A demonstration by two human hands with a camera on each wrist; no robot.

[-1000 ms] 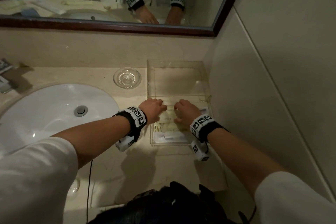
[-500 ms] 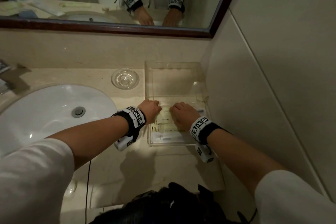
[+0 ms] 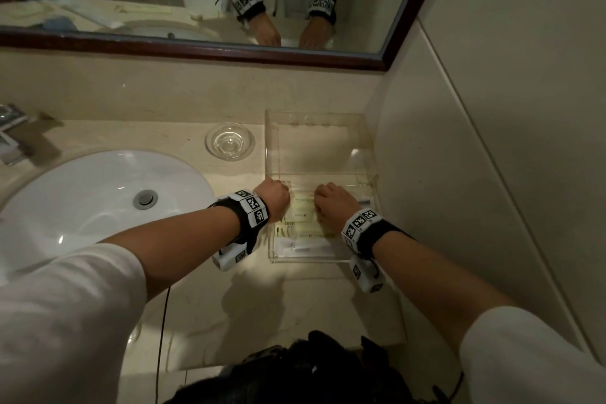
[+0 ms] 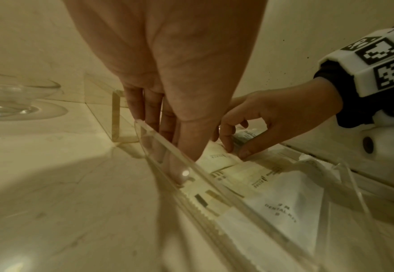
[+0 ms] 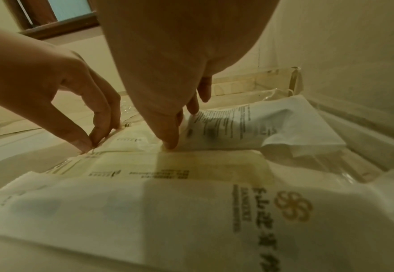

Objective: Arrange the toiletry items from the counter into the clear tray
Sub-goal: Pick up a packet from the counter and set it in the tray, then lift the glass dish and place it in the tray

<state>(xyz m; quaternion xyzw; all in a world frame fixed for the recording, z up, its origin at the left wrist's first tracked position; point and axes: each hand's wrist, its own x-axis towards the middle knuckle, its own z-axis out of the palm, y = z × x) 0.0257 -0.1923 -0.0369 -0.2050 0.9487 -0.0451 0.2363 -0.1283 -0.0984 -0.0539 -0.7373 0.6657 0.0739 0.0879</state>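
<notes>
A clear tray (image 3: 267,147) sits on the counter in the right corner, with several flat packets lying in its near half. My left hand (image 3: 283,197) reaches over the tray's left wall (image 4: 191,174). Its thumb and fingers pinch the left end of a small cream packet (image 5: 130,139). My right hand (image 3: 323,203) pinches that packet's right end (image 4: 219,160), thumb tip down beside a printed white packet (image 5: 249,125). Nearer me lie a longer cream packet (image 5: 179,165) and a white dental kit packet (image 4: 279,202). The tray's far half holds nothing.
A round glass dish (image 3: 229,141) stands just left of the tray. The white sink (image 3: 98,207) fills the counter's left side, with the faucet (image 3: 13,131) at the far left. The wall (image 3: 459,174) runs close along the tray's right side. A mirror hangs above.
My two hands have edged slightly closer together over the small cream packet in the tray. The tray and the other packets have not moved.
</notes>
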